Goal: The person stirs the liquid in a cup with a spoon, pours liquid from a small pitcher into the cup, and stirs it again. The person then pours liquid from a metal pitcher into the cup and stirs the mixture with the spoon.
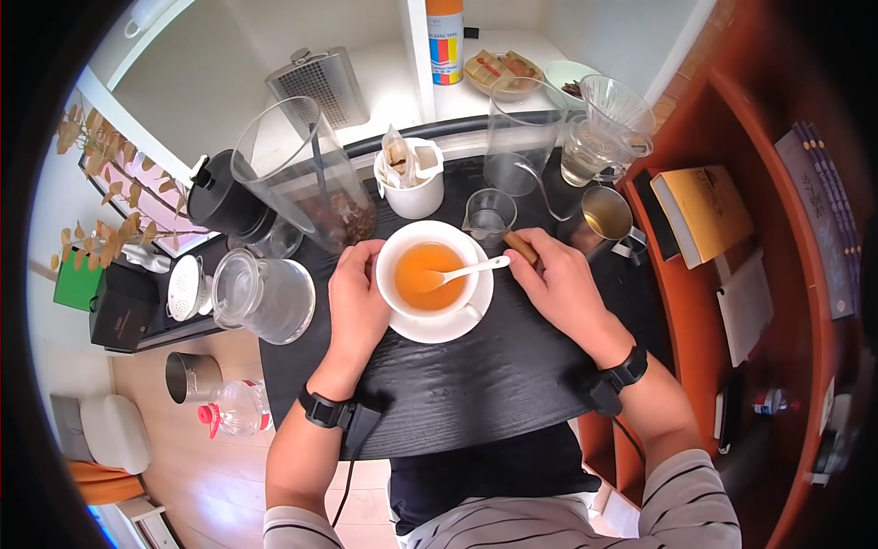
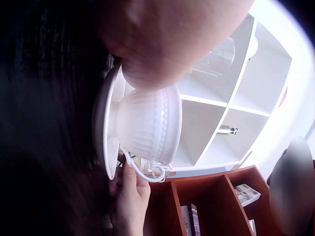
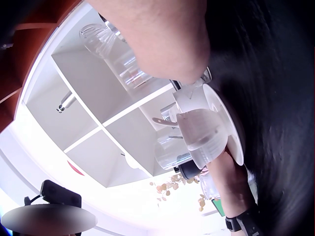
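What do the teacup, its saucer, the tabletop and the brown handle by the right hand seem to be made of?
Teacup and saucer: glazed ceramic, perhaps porcelain, going by the smooth white gloss and crisp fluting on the cup.
Tabletop: black-finished wood or a wood-look surface; wavy grain shows in the sheen.
Brown handle: probably wood, from its warm brown colour.

The spoon's tip [image 1: 440,278] is blurred in the orange liquid [image 1: 419,263].
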The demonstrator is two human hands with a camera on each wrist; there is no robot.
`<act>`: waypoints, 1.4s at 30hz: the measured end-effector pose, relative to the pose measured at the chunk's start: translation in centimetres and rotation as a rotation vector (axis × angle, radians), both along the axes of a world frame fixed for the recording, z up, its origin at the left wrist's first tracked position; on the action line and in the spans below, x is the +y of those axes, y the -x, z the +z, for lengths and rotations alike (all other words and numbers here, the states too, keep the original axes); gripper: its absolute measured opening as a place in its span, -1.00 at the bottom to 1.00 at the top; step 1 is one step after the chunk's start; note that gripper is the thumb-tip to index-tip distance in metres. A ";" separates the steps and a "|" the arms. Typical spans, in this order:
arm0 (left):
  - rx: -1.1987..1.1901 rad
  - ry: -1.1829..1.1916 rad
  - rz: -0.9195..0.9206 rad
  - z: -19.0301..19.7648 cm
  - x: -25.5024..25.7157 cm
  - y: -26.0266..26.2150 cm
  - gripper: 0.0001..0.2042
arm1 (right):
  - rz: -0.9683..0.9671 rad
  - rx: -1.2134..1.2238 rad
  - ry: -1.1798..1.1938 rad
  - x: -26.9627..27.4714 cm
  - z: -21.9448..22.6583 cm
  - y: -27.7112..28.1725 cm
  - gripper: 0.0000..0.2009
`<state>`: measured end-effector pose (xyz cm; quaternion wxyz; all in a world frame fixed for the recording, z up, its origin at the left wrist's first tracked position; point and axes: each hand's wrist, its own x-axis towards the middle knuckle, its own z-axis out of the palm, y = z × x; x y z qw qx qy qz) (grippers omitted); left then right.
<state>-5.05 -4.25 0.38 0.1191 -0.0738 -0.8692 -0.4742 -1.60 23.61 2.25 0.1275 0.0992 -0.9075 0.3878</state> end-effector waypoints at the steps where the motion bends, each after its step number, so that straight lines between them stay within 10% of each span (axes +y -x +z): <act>1: -0.002 0.012 -0.001 0.1 0.0 -0.1 -0.80 | -0.002 -0.014 0.003 0.0 0.0 0.0 -0.73; 42: -0.034 -0.034 -0.031 0.0 -0.5 0.1 -0.78 | -0.004 -0.012 0.091 -0.1 0.2 -0.8 -0.74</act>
